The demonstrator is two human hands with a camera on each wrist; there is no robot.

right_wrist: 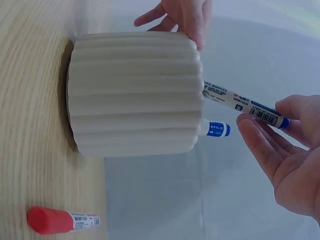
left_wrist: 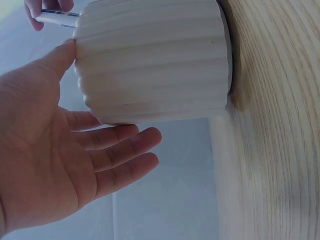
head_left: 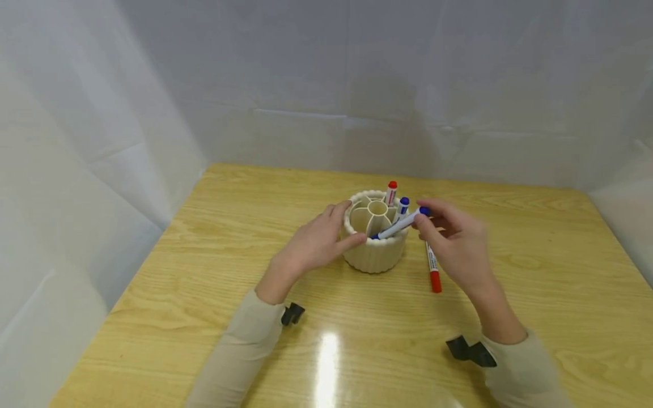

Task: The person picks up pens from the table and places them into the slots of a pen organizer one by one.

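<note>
At frame centre, the left hand (head_left: 315, 242) steadies the ribbed holder (head_left: 374, 249), fingers relaxed. The right hand (head_left: 456, 241) pinches a blue marker (head_left: 400, 224), tip over the rim; best to tilt it upright before releasing the grip.

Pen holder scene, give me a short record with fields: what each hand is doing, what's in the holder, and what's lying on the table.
Holder: ribbed cream pen holder, upright on the wooden table, divided into compartments
Left hand: left hand touches the holder's side, thumb at the rim, fingers fairly straight
Right hand: right hand pinches a blue-capped marker, tilted, its lower end over the holder's rim
In holder: red-capped marker and another blue-capped one
On table: red marker lying right of the holder
</note>
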